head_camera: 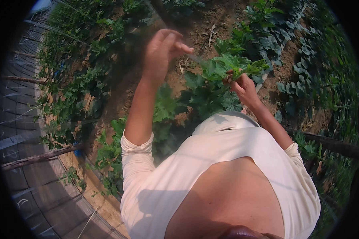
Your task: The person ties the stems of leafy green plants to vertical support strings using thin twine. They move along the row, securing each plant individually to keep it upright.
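My left hand (164, 47) is raised over the bare soil, slightly blurred, with its fingers curled. A pale, thin strip (199, 60) runs from its fingertips toward a leafy plant, and a similar line comes down to the hand from above. The pinch itself is partly hidden by the fingers. My right hand (242, 86) grips the upper stem of that green, broad-leaved vine plant (224, 64), just under its top leaves. The stem between the fingers is mostly covered by leaves.
Rows of leafy vines (74, 86) grow on the left, with more foliage (299, 86) to the right. A wooden pole (42, 156) juts in from dark netting or sheeting (27, 185). Another dark pole (326, 142) lies right. Brown soil (203, 33) shows between rows.
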Motion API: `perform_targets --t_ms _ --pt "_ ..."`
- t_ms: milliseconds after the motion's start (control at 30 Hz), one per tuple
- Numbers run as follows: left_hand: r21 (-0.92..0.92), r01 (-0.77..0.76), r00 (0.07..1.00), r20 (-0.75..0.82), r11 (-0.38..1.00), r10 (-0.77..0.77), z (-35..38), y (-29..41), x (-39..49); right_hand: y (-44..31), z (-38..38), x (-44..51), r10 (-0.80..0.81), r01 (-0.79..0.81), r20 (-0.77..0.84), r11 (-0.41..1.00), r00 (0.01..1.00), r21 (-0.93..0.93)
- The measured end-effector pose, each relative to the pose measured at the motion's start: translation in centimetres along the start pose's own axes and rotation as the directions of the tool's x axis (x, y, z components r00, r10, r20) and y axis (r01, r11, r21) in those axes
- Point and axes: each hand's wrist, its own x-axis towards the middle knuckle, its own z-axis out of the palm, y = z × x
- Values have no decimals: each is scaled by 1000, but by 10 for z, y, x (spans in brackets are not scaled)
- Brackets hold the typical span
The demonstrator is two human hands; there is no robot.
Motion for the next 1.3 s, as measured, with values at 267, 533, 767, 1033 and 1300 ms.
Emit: perform_targets --t_ms 267,533,767,1033,1300 --pt "307 -170 889 457 936 11 66 25 -57 15 19 48 -107 103 -14 978 994 -184" --pt "552 -186 878 464 813 -115 55 38 25 10 69 37 -26 -132 581 964 814 229" --pt "302 77 960 236 950 -153 -18 8 34 -6 58 7 -14 -126 513 963 858 238" --pt "276 -2 968 243 961 -67 -21 -8 -59 -8 61 26 23 -6 -81 979 996 203" --pt "669 -209 954 -21 713 299 36 -8 -86 11 92 43 -360 400 174 803 916 -442"
